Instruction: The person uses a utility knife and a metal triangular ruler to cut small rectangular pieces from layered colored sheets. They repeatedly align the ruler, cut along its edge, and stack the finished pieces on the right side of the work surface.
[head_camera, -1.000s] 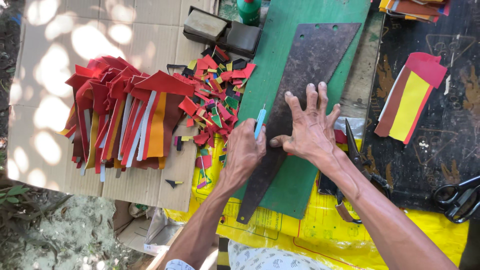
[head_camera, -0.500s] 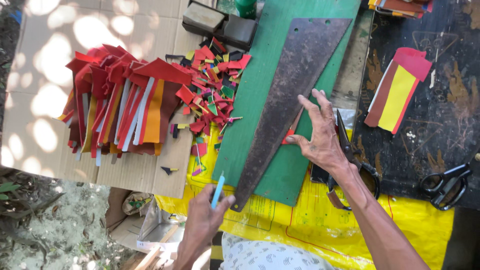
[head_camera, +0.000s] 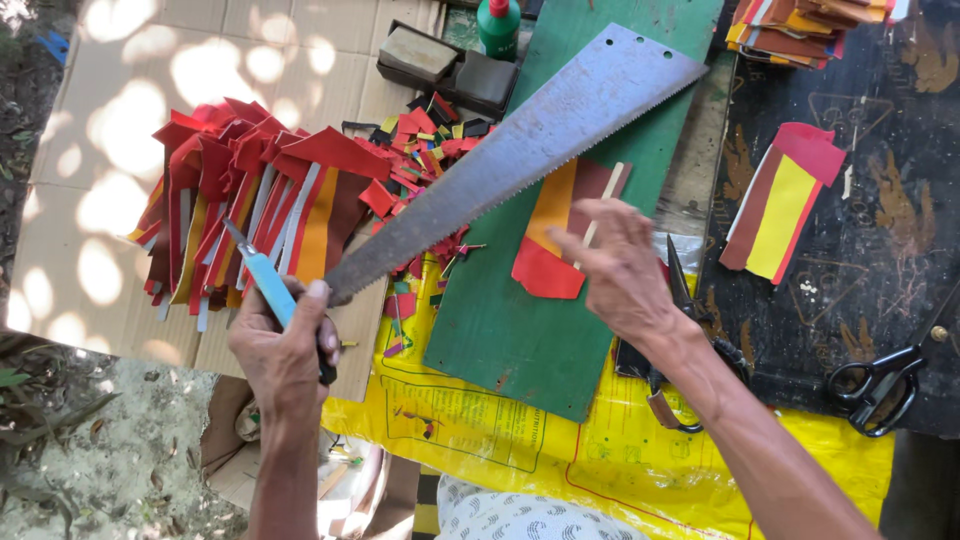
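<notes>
My left hand (head_camera: 285, 350) grips a blue utility knife (head_camera: 262, 280) together with the narrow end of a long toothed saw blade (head_camera: 530, 150). The blade is raised and slants up to the right over the green board (head_camera: 520, 330). My right hand (head_camera: 620, 265) hovers with fingers apart at the right edge of a red, orange and brown layered piece (head_camera: 550, 240) lying on the board. I cannot tell whether it touches the piece.
A heap of red, orange and white strips (head_camera: 250, 200) lies on cardboard (head_camera: 100, 150) at left, with small scraps (head_camera: 430, 140) beside it. Scissors (head_camera: 880, 380) and a red-yellow piece (head_camera: 785, 205) lie on the dark surface at right. Small boxes (head_camera: 445, 65) and a green bottle (head_camera: 497, 25) stand behind.
The saw blade lay flat on the green board under my right hand. My left hand, which moved off with the knife, now lifts its narrow end, uncovering the layered piece.
</notes>
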